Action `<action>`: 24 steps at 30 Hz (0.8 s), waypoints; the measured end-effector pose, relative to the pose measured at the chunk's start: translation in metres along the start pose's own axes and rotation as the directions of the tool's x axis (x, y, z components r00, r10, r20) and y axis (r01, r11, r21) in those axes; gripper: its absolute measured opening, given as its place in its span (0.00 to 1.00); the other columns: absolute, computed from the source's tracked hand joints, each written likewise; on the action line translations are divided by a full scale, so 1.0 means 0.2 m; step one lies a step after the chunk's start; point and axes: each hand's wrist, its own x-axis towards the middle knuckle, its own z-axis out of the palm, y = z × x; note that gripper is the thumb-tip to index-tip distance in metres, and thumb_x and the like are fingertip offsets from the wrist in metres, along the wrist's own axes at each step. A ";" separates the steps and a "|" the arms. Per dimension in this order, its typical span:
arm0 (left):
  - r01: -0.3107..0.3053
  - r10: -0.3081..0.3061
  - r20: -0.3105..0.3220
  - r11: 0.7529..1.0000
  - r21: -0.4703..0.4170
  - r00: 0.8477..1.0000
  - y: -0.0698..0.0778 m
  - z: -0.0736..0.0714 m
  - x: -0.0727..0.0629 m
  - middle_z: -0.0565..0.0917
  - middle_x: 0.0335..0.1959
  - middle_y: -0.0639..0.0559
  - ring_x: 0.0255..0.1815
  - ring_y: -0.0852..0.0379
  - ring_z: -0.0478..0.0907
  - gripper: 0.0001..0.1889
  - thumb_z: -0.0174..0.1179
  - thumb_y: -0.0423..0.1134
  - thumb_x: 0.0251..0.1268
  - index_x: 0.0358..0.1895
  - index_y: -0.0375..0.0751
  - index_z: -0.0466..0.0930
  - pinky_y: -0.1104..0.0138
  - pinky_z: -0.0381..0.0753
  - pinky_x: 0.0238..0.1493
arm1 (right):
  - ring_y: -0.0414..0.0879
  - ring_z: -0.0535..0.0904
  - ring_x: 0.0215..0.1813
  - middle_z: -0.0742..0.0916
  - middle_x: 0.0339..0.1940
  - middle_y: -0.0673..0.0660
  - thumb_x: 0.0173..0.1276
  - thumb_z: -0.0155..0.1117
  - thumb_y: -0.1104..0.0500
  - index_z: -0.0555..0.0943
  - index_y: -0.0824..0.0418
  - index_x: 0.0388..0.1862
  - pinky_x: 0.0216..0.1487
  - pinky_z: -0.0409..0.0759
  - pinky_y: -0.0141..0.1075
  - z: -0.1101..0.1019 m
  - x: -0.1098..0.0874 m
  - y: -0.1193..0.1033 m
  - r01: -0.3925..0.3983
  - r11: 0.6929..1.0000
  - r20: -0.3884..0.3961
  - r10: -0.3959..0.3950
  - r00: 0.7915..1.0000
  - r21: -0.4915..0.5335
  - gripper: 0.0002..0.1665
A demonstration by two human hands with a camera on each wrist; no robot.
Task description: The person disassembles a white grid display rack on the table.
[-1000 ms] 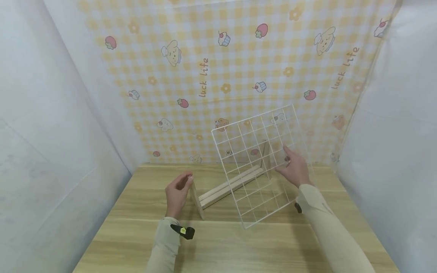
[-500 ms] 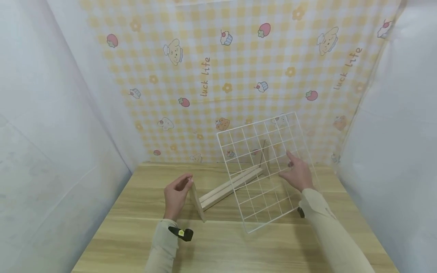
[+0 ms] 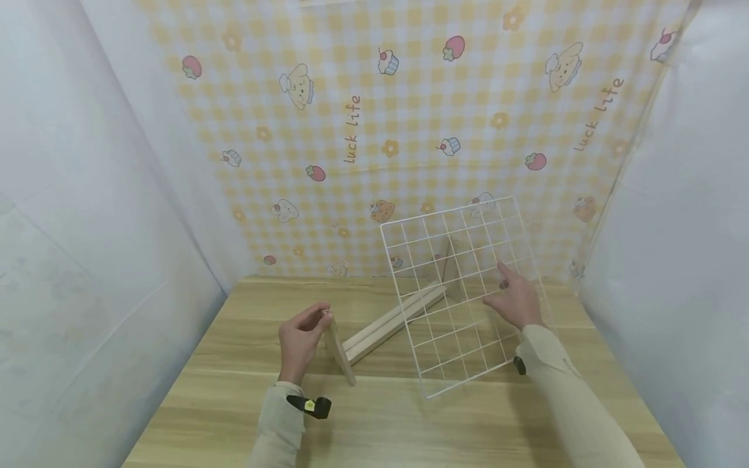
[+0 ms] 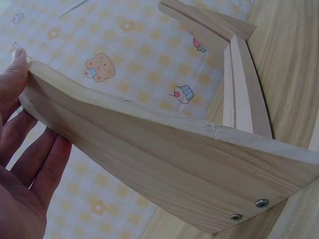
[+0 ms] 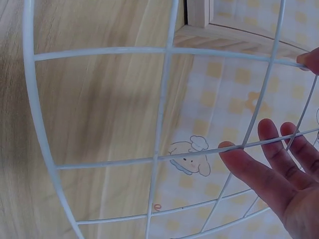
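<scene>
A pale wooden stand [image 3: 392, 325] sits diagonally on the table, with two side panels joined by a grooved crosspiece. My left hand [image 3: 300, 341] pinches the upper tip of the near side panel [image 4: 149, 134], thumb on one side and fingers on the other. Two round bolt heads [image 4: 261, 203] show low on that panel. A white wire grid [image 3: 446, 211] hangs tilted in front of the stand's far end. My right hand [image 3: 517, 299] holds this grid by its inner wires; in the right wrist view the fingertips [image 5: 232, 149] curl at a wire crossing.
The wood-grain table [image 3: 374, 429] ends at the back against a yellow checked cloth [image 3: 351, 130] with cartoon prints. White sheets stand at the left [image 3: 88, 227] and right [image 3: 673, 260] sides. The far side panel [image 4: 209, 22] rises close to the checked cloth.
The wire grid has moved a little right and downward with my right hand. My left hand and the near panel have shifted slightly lower, and the stand has turned slightly.
</scene>
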 end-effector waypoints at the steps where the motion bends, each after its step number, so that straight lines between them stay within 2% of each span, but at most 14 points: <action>1: -0.005 0.005 0.000 1.000 -0.002 1.000 0.00 0.00 0.00 0.90 0.46 0.38 0.38 0.74 0.85 0.12 0.73 0.36 0.58 0.45 0.37 0.89 0.80 0.84 0.45 | 0.52 0.77 0.26 0.85 0.51 0.76 0.53 0.75 0.57 0.61 0.65 0.78 0.22 0.76 0.35 0.00 0.00 0.00 -0.007 1.000 0.006 0.007 1.000 -0.002 0.55; 6: -0.030 0.030 0.005 0.999 0.020 1.000 0.01 -0.01 -0.02 0.90 0.41 0.37 0.36 0.72 0.86 0.13 0.75 0.38 0.57 0.44 0.37 0.89 0.79 0.84 0.43 | 0.61 0.83 0.39 0.85 0.50 0.75 0.53 0.75 0.56 0.61 0.66 0.77 0.31 0.82 0.41 0.00 -0.02 0.02 -0.005 1.000 0.003 0.005 1.000 -0.028 0.54; 8: -0.017 0.017 0.004 0.999 0.036 1.000 0.01 -0.01 -0.04 0.91 0.40 0.40 0.37 0.71 0.86 0.14 0.75 0.40 0.55 0.43 0.39 0.90 0.79 0.84 0.43 | 0.64 0.83 0.45 0.85 0.51 0.75 0.53 0.75 0.55 0.61 0.66 0.77 0.37 0.85 0.47 0.01 -0.02 0.03 -0.007 1.000 0.007 0.008 1.000 -0.028 0.55; 12: 0.023 -0.024 0.009 0.998 0.050 1.000 0.00 -0.02 -0.07 0.92 0.39 0.48 0.36 0.69 0.87 0.14 0.77 0.43 0.53 0.43 0.43 0.90 0.76 0.85 0.42 | 0.66 0.83 0.49 0.85 0.53 0.75 0.54 0.74 0.55 0.60 0.65 0.78 0.45 0.85 0.55 0.01 -0.04 0.05 -0.028 0.999 0.036 0.029 0.999 -0.028 0.55; 17: 0.039 -0.039 0.004 0.998 0.055 0.999 0.02 -0.02 -0.11 0.92 0.37 0.52 0.35 0.67 0.87 0.15 0.78 0.43 0.52 0.42 0.42 0.90 0.75 0.86 0.40 | 0.65 0.84 0.46 0.84 0.54 0.76 0.54 0.74 0.54 0.60 0.66 0.78 0.43 0.86 0.52 0.01 -0.05 0.06 -0.046 0.999 0.067 0.048 0.997 -0.028 0.55; 21: 0.038 -0.039 0.016 0.998 0.046 0.999 0.03 -0.02 -0.12 0.92 0.37 0.48 0.35 0.66 0.87 0.16 0.78 0.43 0.51 0.41 0.38 0.90 0.74 0.86 0.41 | 0.58 0.84 0.37 0.84 0.54 0.76 0.56 0.73 0.54 0.59 0.66 0.78 0.36 0.86 0.45 0.00 -0.06 0.06 -0.056 0.998 0.077 0.059 0.995 -0.040 0.54; 24: 0.057 -0.058 0.030 0.997 0.047 0.998 0.04 -0.02 -0.13 0.92 0.38 0.45 0.35 0.65 0.88 0.16 0.79 0.41 0.50 0.41 0.38 0.89 0.73 0.87 0.41 | 0.51 0.79 0.28 0.85 0.52 0.76 0.56 0.74 0.54 0.60 0.67 0.77 0.29 0.81 0.38 -0.01 -0.06 0.07 -0.059 0.997 0.078 0.063 0.995 -0.058 0.54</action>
